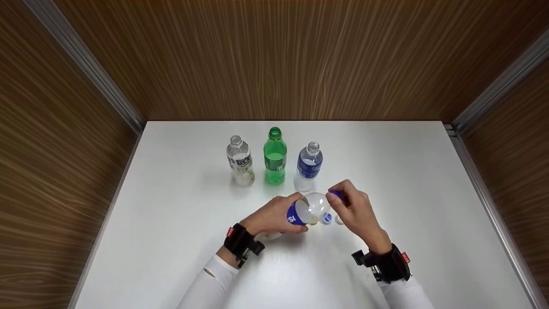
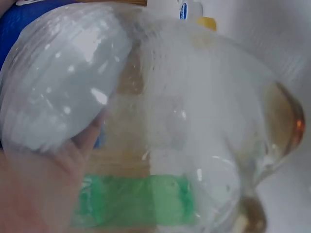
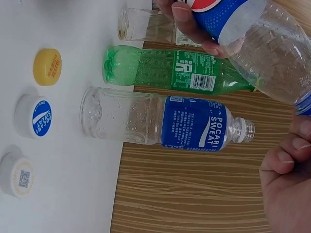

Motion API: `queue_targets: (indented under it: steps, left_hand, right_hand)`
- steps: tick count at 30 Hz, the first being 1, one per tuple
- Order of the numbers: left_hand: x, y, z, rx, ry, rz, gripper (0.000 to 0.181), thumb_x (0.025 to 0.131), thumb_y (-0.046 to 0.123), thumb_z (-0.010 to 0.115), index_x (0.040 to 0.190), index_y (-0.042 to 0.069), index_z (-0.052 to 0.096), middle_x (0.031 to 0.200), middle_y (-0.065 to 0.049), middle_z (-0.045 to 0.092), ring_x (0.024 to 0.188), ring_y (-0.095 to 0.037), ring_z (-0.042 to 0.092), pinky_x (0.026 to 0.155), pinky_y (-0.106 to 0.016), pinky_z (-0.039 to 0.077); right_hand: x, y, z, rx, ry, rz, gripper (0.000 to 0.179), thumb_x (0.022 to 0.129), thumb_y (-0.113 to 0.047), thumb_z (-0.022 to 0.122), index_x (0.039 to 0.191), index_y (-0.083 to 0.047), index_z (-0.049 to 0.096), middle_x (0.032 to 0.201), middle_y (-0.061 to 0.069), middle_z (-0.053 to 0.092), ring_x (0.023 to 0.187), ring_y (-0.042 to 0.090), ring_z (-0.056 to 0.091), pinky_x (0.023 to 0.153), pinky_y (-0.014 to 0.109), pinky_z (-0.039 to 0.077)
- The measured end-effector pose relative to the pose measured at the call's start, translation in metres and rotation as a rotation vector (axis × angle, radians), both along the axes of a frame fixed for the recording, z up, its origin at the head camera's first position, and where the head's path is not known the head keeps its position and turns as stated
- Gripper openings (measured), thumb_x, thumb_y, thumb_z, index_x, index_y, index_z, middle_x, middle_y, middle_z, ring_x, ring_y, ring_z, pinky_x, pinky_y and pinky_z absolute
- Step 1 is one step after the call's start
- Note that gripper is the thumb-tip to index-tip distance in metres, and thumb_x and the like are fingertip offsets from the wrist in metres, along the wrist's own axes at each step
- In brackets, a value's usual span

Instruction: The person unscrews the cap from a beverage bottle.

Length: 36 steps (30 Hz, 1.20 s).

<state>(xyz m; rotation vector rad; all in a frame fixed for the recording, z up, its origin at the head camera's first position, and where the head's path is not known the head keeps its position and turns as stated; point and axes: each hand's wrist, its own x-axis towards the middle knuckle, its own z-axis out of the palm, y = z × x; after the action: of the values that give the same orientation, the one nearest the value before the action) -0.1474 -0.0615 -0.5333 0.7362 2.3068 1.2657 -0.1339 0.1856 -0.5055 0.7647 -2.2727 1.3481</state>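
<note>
My left hand (image 1: 274,214) grips a clear plastic Pepsi bottle (image 3: 272,53) round its blue label, and the bottle lies tilted above the table with its neck toward my right hand. The thumb and fingers of my right hand (image 1: 356,212) pinch the blue cap (image 3: 303,103) at the bottle's mouth; whether the cap is still threaded on cannot be told. In the left wrist view the lobed, see-through bottle base (image 2: 204,97) fills most of the picture, with part of the left hand behind it.
Behind the hands stand three uncapped bottles: a clear one (image 1: 241,163), a green one (image 1: 275,156) and a Pocari Sweat bottle (image 1: 309,165). A yellow cap (image 3: 47,67), a white-and-blue cap (image 3: 33,116) and a white cap (image 3: 17,177) lie on the white table (image 1: 171,214). Wood-grain panels (image 1: 274,60) enclose it.
</note>
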Motion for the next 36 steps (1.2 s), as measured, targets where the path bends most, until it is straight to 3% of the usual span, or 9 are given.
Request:
queue_targets:
  steps: [3, 6, 9, 11, 13, 16, 21, 26, 36]
  left_hand:
    - [0.002, 0.002, -0.002, -0.026, 0.094, 0.063, 0.064, 0.08, 0.035, 0.087, 0.133, 0.017, 0.057, 0.115, 0.003, 0.07, 0.101, -0.011, 0.066, 0.088, -0.032, 0.055]
    - [0.005, 0.004, -0.005, -0.103, 0.307, 0.162, 0.062, 0.082, 0.035, 0.086, 0.132, 0.013, 0.057, 0.118, -0.001, 0.07, 0.102, -0.015, 0.067, 0.088, -0.035, 0.057]
    - [0.006, 0.006, -0.01, -0.202, 0.54, 0.251, 0.06, 0.082, 0.034, 0.087, 0.128, 0.009, 0.058, 0.114, -0.006, 0.071, 0.1, -0.021, 0.069, 0.085, -0.038, 0.059]
    - [0.006, 0.006, -0.012, -0.25, 0.647, 0.288, 0.06, 0.08, 0.033, 0.088, 0.127, 0.008, 0.058, 0.112, -0.008, 0.071, 0.099, -0.023, 0.07, 0.086, -0.039, 0.059]
    - [0.005, 0.005, -0.014, -0.289, 0.701, 0.302, 0.062, 0.079, 0.033, 0.089, 0.127, 0.008, 0.059, 0.112, -0.009, 0.071, 0.099, -0.024, 0.07, 0.087, -0.039, 0.059]
    - [0.005, 0.006, -0.012, -0.314, 0.715, 0.31, 0.065, 0.079, 0.034, 0.089, 0.129, 0.007, 0.058, 0.114, -0.01, 0.071, 0.101, -0.025, 0.07, 0.089, -0.04, 0.058]
    - [0.003, 0.007, -0.01, -0.311, 0.697, 0.322, 0.067, 0.078, 0.033, 0.09, 0.13, 0.008, 0.057, 0.116, -0.01, 0.07, 0.103, -0.025, 0.069, 0.092, -0.04, 0.057]
    - [0.004, 0.01, -0.011, -0.296, 0.675, 0.336, 0.067, 0.078, 0.033, 0.09, 0.13, 0.008, 0.057, 0.116, -0.009, 0.07, 0.104, -0.024, 0.069, 0.092, -0.039, 0.057]
    - [0.009, 0.015, -0.013, -0.254, 0.593, 0.274, 0.066, 0.081, 0.036, 0.089, 0.132, 0.009, 0.057, 0.116, -0.007, 0.07, 0.103, -0.021, 0.069, 0.088, -0.038, 0.058]
  right_hand:
    - [-0.003, 0.0, 0.0, 0.013, -0.027, -0.01, 0.017, 0.091, 0.006, 0.07, 0.105, -0.003, 0.064, 0.075, -0.005, 0.058, 0.062, 0.006, 0.047, 0.053, 0.019, 0.038]
    - [-0.005, -0.002, -0.002, 0.047, -0.093, -0.095, 0.016, 0.102, -0.013, 0.063, 0.113, -0.002, 0.063, 0.075, -0.006, 0.054, 0.062, 0.008, 0.045, 0.055, 0.022, 0.037]
    - [-0.007, -0.005, -0.003, 0.087, -0.173, -0.196, 0.035, 0.109, -0.036, 0.051, 0.116, -0.003, 0.061, 0.073, -0.003, 0.055, 0.062, 0.012, 0.047, 0.058, 0.027, 0.037]
    - [-0.009, -0.007, -0.001, 0.121, -0.213, -0.247, 0.039, 0.109, -0.041, 0.049, 0.112, -0.004, 0.062, 0.071, -0.003, 0.054, 0.061, 0.014, 0.046, 0.058, 0.029, 0.036]
    - [-0.011, -0.01, 0.002, 0.147, -0.226, -0.275, 0.034, 0.108, -0.036, 0.054, 0.106, -0.004, 0.063, 0.069, -0.003, 0.053, 0.06, 0.014, 0.046, 0.057, 0.03, 0.035]
    - [-0.014, -0.014, 0.007, 0.176, -0.209, -0.293, 0.021, 0.104, -0.024, 0.063, 0.099, -0.004, 0.065, 0.067, -0.005, 0.049, 0.058, 0.013, 0.043, 0.055, 0.028, 0.033]
    - [-0.018, -0.017, 0.011, 0.151, -0.175, -0.278, 0.019, 0.101, -0.022, 0.069, 0.097, -0.004, 0.065, 0.068, -0.004, 0.052, 0.059, 0.013, 0.045, 0.054, 0.025, 0.034]
    - [-0.02, -0.014, 0.006, 0.087, -0.153, -0.22, 0.016, 0.101, -0.018, 0.069, 0.098, -0.003, 0.064, 0.071, -0.004, 0.052, 0.061, 0.012, 0.046, 0.054, 0.022, 0.034]
    - [-0.015, 0.004, -0.01, 0.027, -0.074, -0.062, 0.01, 0.096, 0.002, 0.067, 0.104, -0.002, 0.062, 0.079, -0.004, 0.057, 0.066, 0.008, 0.045, 0.055, 0.02, 0.035]
